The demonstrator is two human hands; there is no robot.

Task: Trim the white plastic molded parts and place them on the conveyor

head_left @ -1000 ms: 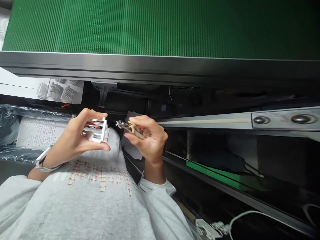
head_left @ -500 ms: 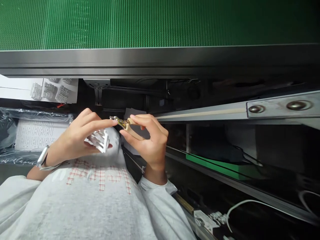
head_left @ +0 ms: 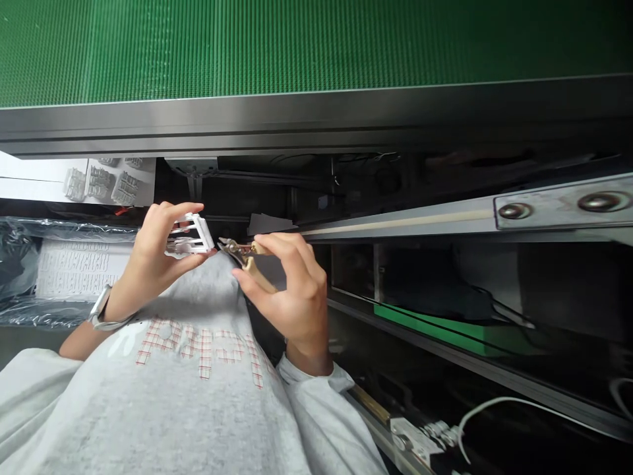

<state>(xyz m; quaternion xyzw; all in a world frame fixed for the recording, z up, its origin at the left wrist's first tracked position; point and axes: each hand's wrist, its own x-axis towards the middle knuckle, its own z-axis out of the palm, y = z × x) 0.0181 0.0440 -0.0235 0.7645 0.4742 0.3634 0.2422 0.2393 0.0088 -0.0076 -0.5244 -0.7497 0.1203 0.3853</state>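
Note:
Between its thumb and fingers, my left hand (head_left: 161, 254) holds a white plastic frame (head_left: 200, 235) with thin bars. My right hand (head_left: 297, 290) grips a pair of cutting pliers (head_left: 242, 254) with cream handles, thumb on one handle and fingers on the other. The handles are spread apart and the metal jaws point left, close to the right edge of the white frame. I see a small gap between the jaws and the frame. Both hands are above my lap, in front of the grey shirt.
A green ribbed belt (head_left: 316, 49) with a metal edge (head_left: 316, 125) runs across the top. Several clear plastic parts (head_left: 100, 182) lie on a white sheet at left. Below it, a plastic-lined box (head_left: 74, 267) holds rows of white parts. A metal rail (head_left: 420, 221) extends rightward.
My left hand has tilted the white frame upward and drawn its index finger off the pliers. The pliers have shifted slightly down and left in my right hand.

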